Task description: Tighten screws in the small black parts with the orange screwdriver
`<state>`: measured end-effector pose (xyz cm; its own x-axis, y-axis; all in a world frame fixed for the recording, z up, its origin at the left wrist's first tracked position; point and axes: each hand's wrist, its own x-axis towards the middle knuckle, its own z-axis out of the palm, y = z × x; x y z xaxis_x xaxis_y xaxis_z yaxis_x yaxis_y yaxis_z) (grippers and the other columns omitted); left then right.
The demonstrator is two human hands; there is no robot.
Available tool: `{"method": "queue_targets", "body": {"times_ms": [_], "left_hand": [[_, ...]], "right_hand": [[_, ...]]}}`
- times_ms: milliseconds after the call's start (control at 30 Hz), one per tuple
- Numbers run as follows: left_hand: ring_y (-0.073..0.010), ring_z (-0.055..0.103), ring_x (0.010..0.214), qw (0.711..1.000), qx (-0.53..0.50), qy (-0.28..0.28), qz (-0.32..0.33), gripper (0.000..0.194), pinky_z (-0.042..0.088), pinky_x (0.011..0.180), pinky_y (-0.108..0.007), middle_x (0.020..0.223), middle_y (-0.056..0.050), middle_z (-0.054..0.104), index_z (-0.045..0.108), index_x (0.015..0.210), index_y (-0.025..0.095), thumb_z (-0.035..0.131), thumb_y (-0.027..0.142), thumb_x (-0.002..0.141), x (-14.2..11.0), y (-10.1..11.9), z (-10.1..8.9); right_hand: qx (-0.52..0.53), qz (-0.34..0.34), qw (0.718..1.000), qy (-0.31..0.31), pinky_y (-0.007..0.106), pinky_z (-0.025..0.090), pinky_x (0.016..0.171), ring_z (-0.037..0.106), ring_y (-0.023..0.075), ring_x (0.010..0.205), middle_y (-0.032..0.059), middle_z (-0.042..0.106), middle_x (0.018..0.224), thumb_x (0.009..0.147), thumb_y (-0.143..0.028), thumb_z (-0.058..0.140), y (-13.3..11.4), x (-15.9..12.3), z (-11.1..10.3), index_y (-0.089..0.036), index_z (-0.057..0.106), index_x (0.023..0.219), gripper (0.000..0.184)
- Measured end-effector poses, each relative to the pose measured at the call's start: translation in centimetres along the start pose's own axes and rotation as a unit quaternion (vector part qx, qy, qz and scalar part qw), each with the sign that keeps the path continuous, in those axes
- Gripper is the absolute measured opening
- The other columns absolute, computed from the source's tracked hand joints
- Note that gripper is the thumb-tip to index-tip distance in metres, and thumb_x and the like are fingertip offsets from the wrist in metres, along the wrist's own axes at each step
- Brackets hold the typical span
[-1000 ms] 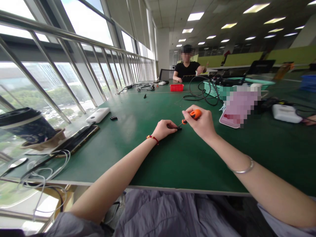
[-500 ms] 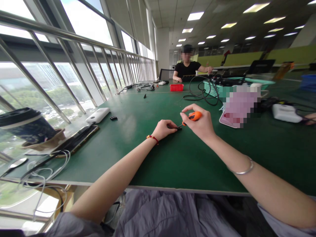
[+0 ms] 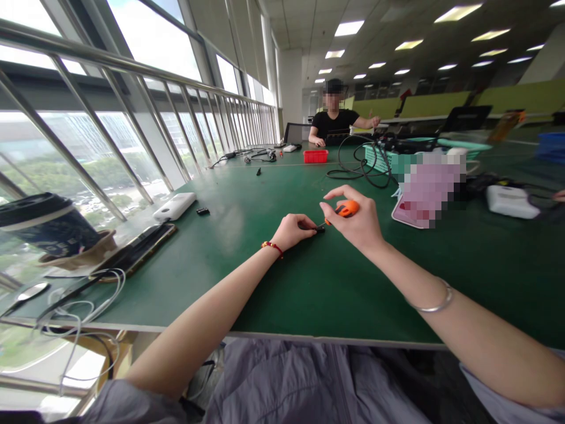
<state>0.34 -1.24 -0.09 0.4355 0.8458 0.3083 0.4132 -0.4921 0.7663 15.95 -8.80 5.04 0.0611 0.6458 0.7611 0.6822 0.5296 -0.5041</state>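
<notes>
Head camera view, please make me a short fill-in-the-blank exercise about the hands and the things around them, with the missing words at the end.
1. The right hand holds a screwdriver whose handle is mostly ____ in colour.
2. The left hand holds a small part that is ____ in colour.
3. A silver bangle circles the person's own ____ arm.
4. The small box farther up the table is coloured ____.

Missing words: orange; black; right; red.
</notes>
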Motion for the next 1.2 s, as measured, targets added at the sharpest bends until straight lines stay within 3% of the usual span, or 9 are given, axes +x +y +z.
{"method": "queue_targets", "body": {"times_ms": [67,200,367,500,733,867,967,1133,1200], "left_hand": [[-0.0132,0.061,0.066,1.0,0.0,-0.002,0.0,0.012,0.051,0.07,-0.026,0.071,-0.005,0.069,0.068,0.073,0.011,0.067,0.019,0.064,0.01,0.03,0.0],[-0.0128,0.061,0.065,1.0,0.004,0.004,0.005,0.011,0.05,0.068,-0.025,0.069,-0.004,0.068,0.067,0.071,0.012,0.067,0.019,0.063,0.05,-0.13,0.04],[-0.0128,0.061,0.065,1.0,0.009,0.002,0.002,0.012,0.05,0.068,-0.025,0.071,-0.004,0.069,0.068,0.074,0.012,0.067,0.019,0.064,0.08,-0.31,0.06],[-0.0131,0.061,0.066,1.0,0.01,0.003,0.001,0.013,0.051,0.07,-0.025,0.072,-0.004,0.069,0.068,0.075,0.012,0.067,0.019,0.064,0.05,-0.1,0.02],[-0.0131,0.061,0.066,1.0,0.029,0.01,0.001,0.008,0.05,0.069,-0.025,0.069,-0.003,0.068,0.067,0.07,0.012,0.066,0.018,0.063,-0.04,0.35,0.0],[-0.0134,0.062,0.067,0.999,0.04,0.014,0.003,0.011,0.05,0.07,-0.025,0.07,-0.003,0.069,0.068,0.072,0.013,0.066,0.018,0.063,0.05,0.11,0.02],[-0.0136,0.062,0.068,0.999,0.041,0.009,0.002,0.013,0.05,0.071,-0.025,0.072,-0.003,0.069,0.069,0.075,0.013,0.066,0.018,0.063,0.08,0.02,-0.01],[-0.0136,0.062,0.067,0.999,0.04,0.014,0.01,0.009,0.05,0.069,-0.025,0.069,-0.002,0.069,0.068,0.071,0.013,0.065,0.018,0.064,0.03,0.14,0.01],[-0.0133,0.061,0.066,0.999,0.039,0.017,0.01,0.009,0.05,0.069,-0.025,0.068,-0.002,0.068,0.067,0.07,0.013,0.066,0.018,0.063,0.04,0.14,0.04]], "right_hand": [[0.014,-0.01,1.0,0.006,0.025,0.039,0.054,0.047,0.0112,0.05,-0.0028,0.054,0.063,0.071,-0.034,0.056,0.25,0.05,0.11,-0.021,0.056,0.087,0.02],[0.031,-0.031,0.999,0.032,0.025,0.041,0.054,0.053,0.0134,0.06,-0.0007,0.057,0.081,0.064,-0.031,0.06,0.75,0.16,0.37,-0.022,0.045,0.109,0.048],[-0.019,0.015,0.999,0.036,0.025,0.039,0.054,0.053,0.0147,0.053,-0.0048,0.051,0.057,0.068,-0.044,0.06,0.39,0.11,0.27,-0.022,0.054,0.095,0.035],[0.015,0.018,1.0,0.016,0.025,0.039,0.054,0.048,0.0118,0.048,-0.0046,0.051,0.057,0.072,-0.038,0.057,0.26,0.04,0.22,-0.022,0.056,0.086,0.022],[0.022,-0.018,0.999,0.039,0.026,0.041,0.054,0.053,0.0143,0.058,-0.0009,0.057,0.077,0.064,-0.035,0.062,0.43,0.07,0.38,-0.022,0.044,0.113,0.053],[-0.016,0.02,0.999,0.021,0.025,0.038,0.053,0.05,0.0138,0.051,-0.0047,0.05,0.055,0.068,-0.042,0.06,-0.02,-0.01,0.17,-0.022,0.057,0.089,0.029],[0.01,0.023,1.0,0.009,0.025,0.039,0.055,0.049,0.0123,0.05,-0.0035,0.051,0.057,0.072,-0.039,0.057,0.03,-0.05,0.21,-0.022,0.058,0.082,0.02],[0.038,-0.021,0.999,0.031,0.025,0.041,0.054,0.052,0.0132,0.057,-0.0018,0.057,0.076,0.065,-0.032,0.061,0.59,0.01,0.56,-0.022,0.047,0.109,0.048],[0.015,-0.023,0.999,0.039,0.025,0.04,0.053,0.052,0.0136,0.056,-0.0031,0.056,0.072,0.063,-0.035,0.062,0.53,-0.02,0.53,-0.022,0.045,0.111,0.052]]}}
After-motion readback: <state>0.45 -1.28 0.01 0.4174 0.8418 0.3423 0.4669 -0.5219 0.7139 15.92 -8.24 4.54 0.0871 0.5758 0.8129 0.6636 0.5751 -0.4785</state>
